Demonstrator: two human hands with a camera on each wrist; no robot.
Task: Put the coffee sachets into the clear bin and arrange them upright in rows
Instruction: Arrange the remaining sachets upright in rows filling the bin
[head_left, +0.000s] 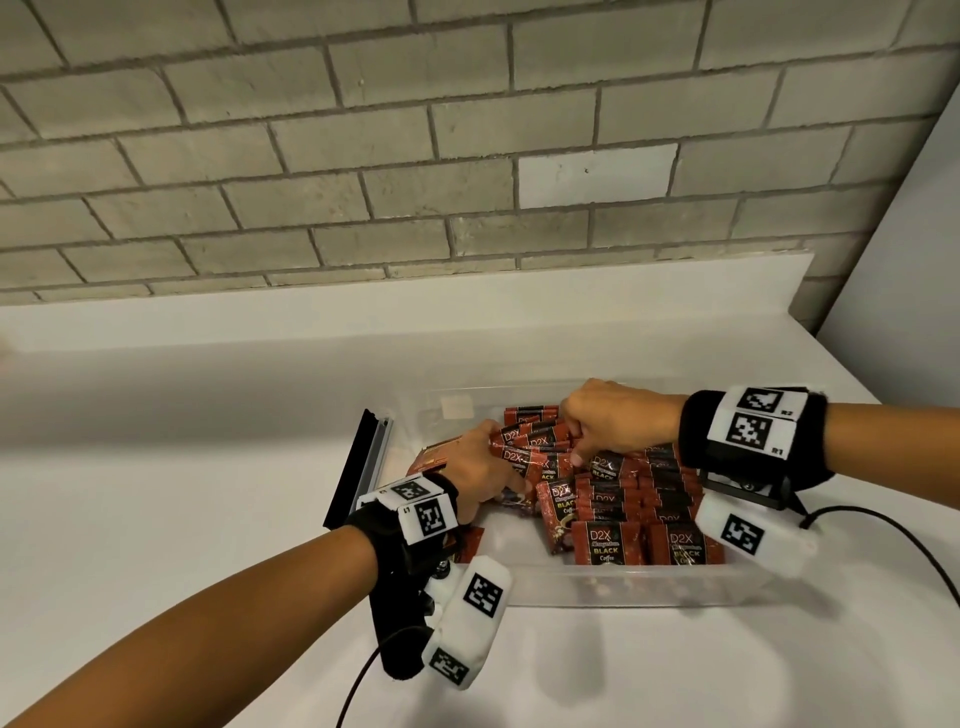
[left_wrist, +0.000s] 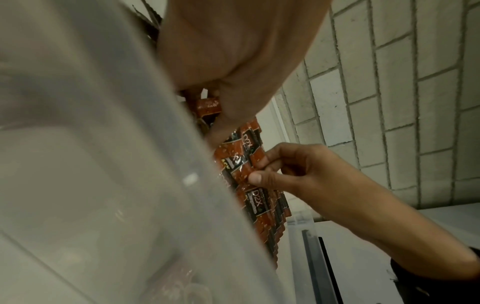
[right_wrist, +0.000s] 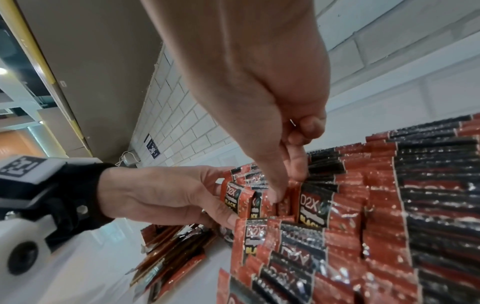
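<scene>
White counter (head_left: 208, 467): both hands' fingers pinch red "D2X BLACK Coffee" sachets (head_left: 605, 540) inside clear bin (head_left: 649, 584).

The sachets (head_left: 605, 540) are red with black panels, white "D2X" lettering and yellow "BLACK". The bin (head_left: 623, 590) around them is clear. The table (head_left: 182, 467) under the bin is white. Behind the bin, the wall (head_left: 363, 156) is grey brick with darker joints; one brick (head_left: 597, 174) is white. The wristbands (head_left: 748, 441) are black, with white tags in black square patterns.

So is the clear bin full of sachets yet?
Not full. Upright rows of sachets fill the right side of the clear bin; its left part holds loose, flat sachets and some bare floor.
</scene>
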